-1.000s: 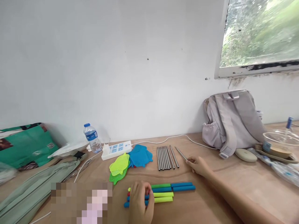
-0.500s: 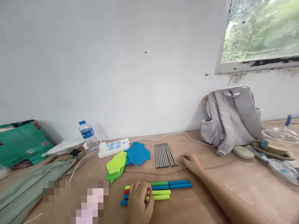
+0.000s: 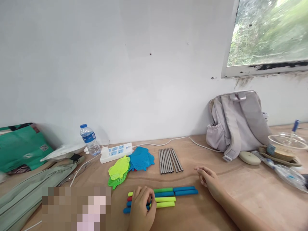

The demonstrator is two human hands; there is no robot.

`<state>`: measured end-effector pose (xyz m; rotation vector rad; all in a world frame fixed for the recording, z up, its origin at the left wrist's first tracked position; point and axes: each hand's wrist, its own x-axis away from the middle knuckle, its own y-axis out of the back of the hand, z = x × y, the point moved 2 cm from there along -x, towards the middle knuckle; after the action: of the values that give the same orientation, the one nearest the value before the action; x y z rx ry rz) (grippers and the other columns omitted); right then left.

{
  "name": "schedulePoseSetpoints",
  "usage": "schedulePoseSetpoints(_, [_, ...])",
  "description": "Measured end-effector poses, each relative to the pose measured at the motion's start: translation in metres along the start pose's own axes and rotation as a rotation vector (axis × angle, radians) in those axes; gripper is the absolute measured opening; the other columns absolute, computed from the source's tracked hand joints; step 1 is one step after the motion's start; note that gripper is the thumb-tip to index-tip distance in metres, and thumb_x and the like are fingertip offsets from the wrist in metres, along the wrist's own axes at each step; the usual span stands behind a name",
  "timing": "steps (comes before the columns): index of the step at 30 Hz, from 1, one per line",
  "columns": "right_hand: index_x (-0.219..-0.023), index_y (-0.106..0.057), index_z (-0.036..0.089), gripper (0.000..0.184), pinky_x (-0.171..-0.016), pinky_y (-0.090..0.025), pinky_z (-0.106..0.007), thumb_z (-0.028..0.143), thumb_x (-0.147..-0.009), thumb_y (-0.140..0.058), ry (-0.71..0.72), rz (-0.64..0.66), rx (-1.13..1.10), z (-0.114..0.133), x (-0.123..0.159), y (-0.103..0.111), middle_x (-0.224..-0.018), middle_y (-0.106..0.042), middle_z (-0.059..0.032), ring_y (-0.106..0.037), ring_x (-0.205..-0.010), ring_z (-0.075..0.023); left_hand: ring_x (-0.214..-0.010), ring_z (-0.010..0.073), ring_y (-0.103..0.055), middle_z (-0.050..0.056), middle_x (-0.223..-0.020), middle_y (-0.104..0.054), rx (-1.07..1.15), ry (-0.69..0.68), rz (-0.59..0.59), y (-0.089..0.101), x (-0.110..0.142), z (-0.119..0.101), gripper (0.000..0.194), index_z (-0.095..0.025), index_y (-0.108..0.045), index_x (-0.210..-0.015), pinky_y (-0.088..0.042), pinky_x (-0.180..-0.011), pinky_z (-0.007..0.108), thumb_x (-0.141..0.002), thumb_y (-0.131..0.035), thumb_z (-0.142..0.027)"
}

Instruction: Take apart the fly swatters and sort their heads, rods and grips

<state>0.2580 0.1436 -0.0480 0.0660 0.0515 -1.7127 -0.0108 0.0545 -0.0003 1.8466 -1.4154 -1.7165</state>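
My left hand (image 3: 142,207) lies curled over a row of coloured plastic tubes (image 3: 163,190), its thumb and fingers closed around the left ends of two yellow-green tubes (image 3: 166,199). Red, blue and yellow-green ends stick out to its left, while blue tubes (image 3: 185,192) extend to the right. My right hand (image 3: 209,179) hovers just above the table, right of several thin metal tubes (image 3: 167,160) lined up side by side. Its fingers are loosely bent and a little apart, with nothing visible in them. Blue swatter heads (image 3: 141,158) and green swatter heads (image 3: 120,168) lie in overlapping piles farther back.
A power strip (image 3: 116,152) with a white cable stands near the wall beside a water bottle (image 3: 90,140). At the right are a grey backpack (image 3: 240,122), a beige oval case (image 3: 249,158) and a plastic cup (image 3: 284,147). A green bag (image 3: 24,147) sits at the left.
My right hand has drawn away from the metal tubes, to the right and slightly nearer me. My left hand stays on the coloured tubes.
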Motion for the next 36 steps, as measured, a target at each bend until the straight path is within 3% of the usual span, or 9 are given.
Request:
schedulePoseSetpoints(7, [-0.074,-0.059,0.015,0.028,-0.034,-0.017,-0.019,0.040,-0.063,-0.063,-0.127,-0.037,-0.272,-0.002,0.016,0.017,-0.047,-0.039,0.0072,-0.032,-0.036,-0.0060,-0.060,0.0162,-0.046,-0.001,-0.058,-0.047,0.043,0.073,0.043,-0.003,0.003,0.006,0.015,-0.019,-0.047,-0.064,-0.032,-0.058,0.026,-0.073,-0.042,-0.008])
schedulePoseSetpoints(21, [-0.071,-0.055,0.018,0.025,-0.036,-0.021,-0.020,0.042,-0.065,-0.058,-0.085,0.044,-0.086,0.004,0.017,0.014,-0.047,-0.042,0.0072,-0.035,-0.038,-0.0081,-0.062,0.0191,-0.049,0.000,-0.060,-0.054,0.059,0.337,-0.092,0.013,0.002,0.043,0.011,-0.022,-0.049,-0.061,-0.035,-0.059,0.028,-0.070,-0.043,-0.021])
schedulePoseSetpoints(28, [-0.068,-0.055,0.017,0.024,-0.036,-0.024,-0.020,0.041,-0.069,-0.051,-0.010,0.121,0.098,0.006,0.018,0.007,-0.043,-0.040,0.0078,-0.036,-0.036,-0.0085,-0.057,0.0167,-0.050,-0.002,-0.057,-0.051,0.157,0.491,-0.081,0.013,0.000,0.063,0.010,-0.022,-0.047,-0.063,-0.037,-0.055,0.026,-0.071,-0.042,-0.025])
schedulePoseSetpoints(32, [-0.068,-0.057,0.018,0.019,-0.042,-0.031,-0.022,0.034,-0.072,-0.048,0.109,0.173,0.247,0.004,0.014,0.002,-0.042,-0.043,0.0070,-0.041,-0.039,-0.0108,-0.056,0.0165,-0.050,-0.003,-0.056,-0.051,0.070,0.400,-0.088,0.014,-0.003,0.061,0.009,-0.022,-0.047,-0.062,-0.035,-0.054,0.026,-0.070,-0.042,-0.022])
schedulePoseSetpoints(36, [-0.077,-0.060,0.018,0.014,-0.055,-0.038,-0.026,0.023,-0.070,-0.049,0.289,0.185,0.402,0.005,-0.004,-0.006,-0.061,-0.055,0.0013,-0.050,-0.057,-0.0152,-0.059,0.0173,-0.049,-0.002,-0.057,-0.052,-0.019,0.210,-0.079,0.014,-0.004,0.043,0.011,-0.021,-0.047,-0.062,-0.034,-0.057,0.028,-0.071,-0.042,-0.017])
